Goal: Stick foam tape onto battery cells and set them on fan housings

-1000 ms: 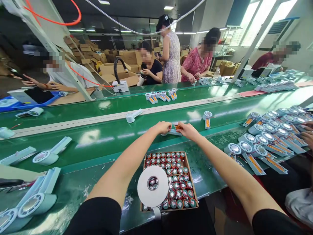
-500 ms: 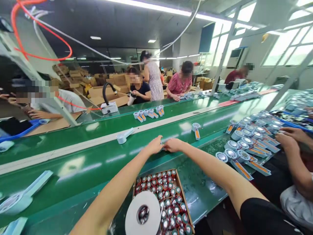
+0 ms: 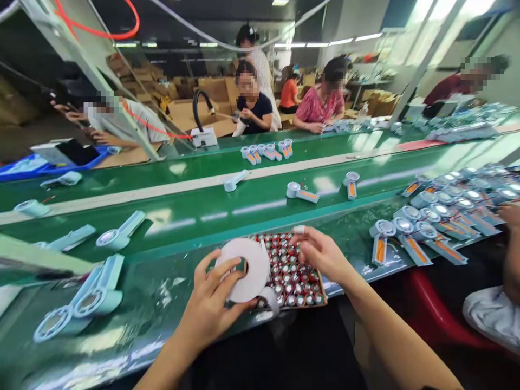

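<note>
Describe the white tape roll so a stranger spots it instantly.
On the glossy green bench sits an open brown cardboard box of small round silvery parts. At its left side, the left hand grips the white tape roll, a flat ring far wider than those parts.

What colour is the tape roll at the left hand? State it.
The tape roll is white; it shows best in the head view.

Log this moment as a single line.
left hand: gripping white tape roll | right hand: open over wired cylinders | green belt: light-blue housings lying beyond hands
</note>
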{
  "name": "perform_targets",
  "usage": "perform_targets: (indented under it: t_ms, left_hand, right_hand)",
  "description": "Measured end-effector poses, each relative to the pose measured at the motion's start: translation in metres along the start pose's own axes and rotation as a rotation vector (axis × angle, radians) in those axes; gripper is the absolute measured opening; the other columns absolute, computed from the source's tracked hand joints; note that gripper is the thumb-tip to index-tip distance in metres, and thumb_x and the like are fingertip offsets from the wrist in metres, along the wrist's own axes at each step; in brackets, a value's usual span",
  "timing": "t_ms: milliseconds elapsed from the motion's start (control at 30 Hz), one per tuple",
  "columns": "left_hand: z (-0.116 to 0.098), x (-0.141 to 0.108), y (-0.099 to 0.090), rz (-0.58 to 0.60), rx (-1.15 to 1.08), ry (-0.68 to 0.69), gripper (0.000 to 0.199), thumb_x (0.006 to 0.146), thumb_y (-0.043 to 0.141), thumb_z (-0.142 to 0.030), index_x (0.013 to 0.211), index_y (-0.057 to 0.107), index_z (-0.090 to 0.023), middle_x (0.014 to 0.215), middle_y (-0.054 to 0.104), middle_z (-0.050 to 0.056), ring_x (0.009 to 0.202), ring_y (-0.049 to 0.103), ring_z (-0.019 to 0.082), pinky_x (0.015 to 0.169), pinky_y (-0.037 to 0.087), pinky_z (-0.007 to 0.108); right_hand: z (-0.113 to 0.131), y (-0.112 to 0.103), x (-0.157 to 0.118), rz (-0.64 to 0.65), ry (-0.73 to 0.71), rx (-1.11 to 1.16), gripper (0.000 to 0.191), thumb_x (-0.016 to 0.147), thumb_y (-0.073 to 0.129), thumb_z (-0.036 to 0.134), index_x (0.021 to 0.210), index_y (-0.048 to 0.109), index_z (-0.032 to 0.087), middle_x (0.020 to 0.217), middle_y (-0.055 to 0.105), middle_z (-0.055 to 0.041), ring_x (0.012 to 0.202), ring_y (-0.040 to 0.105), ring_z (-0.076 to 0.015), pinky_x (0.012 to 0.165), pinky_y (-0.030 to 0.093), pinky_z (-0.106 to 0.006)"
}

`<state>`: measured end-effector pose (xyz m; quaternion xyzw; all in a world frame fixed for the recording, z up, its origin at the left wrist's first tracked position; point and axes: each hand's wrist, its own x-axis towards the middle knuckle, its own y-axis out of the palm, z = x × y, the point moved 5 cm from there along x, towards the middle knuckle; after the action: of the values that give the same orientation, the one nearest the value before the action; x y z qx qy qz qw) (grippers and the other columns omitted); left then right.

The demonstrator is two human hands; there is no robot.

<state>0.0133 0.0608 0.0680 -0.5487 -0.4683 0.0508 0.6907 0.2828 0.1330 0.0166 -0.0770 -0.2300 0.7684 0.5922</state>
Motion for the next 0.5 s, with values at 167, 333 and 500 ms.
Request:
perform_targets:
  t_ms: [167,333,500]
  left_hand:
    - [-0.017,0.002,-0.007,-0.192,-0.005,0.002,0.046,0.081,0.085,-0.034,0.12,0.064,-0.024,0.108,0.076,0.008,0.137,0.049,0.038,0.114,0.045,0.059]
    - [0.004,-0.018,0.015,-0.006,-0.133,0.047,0.043,0.09,0.063,-0.007,0.131,0.055,-0.019,0.128,0.068,0.014,0.149,0.038,0.036,0.119,0.04,0.064]
    - [0.012,-0.034,0.018,-0.031,-0.125,-0.026,0.037,0.092,0.059,-0.005,0.126,0.056,-0.019,0.124,0.068,0.014,0.143,0.042,0.036,0.115,0.043,0.065]
  right_hand:
    - [0.044,0.099,-0.117,0.561,0.032,0.408,0.041,0.093,0.07,0.056,0.085,0.072,0.016,0.054,0.049,0.0064,0.049,0.041,-0.008,0.049,0.029,-0.021]
    - [0.037,0.113,-0.128,0.719,-0.129,0.114,0.045,0.096,0.067,0.054,0.068,0.068,0.018,0.053,0.051,0.0051,0.047,0.041,-0.0081,0.05,0.027,-0.024]
    - [0.0,0.0,-0.045,0.023,0.031,-0.284,0.022,0.1,0.063,0.036,0.112,0.073,0.021,0.09,0.072,-0.0022,0.078,0.062,-0.017,0.077,0.048,-0.028]
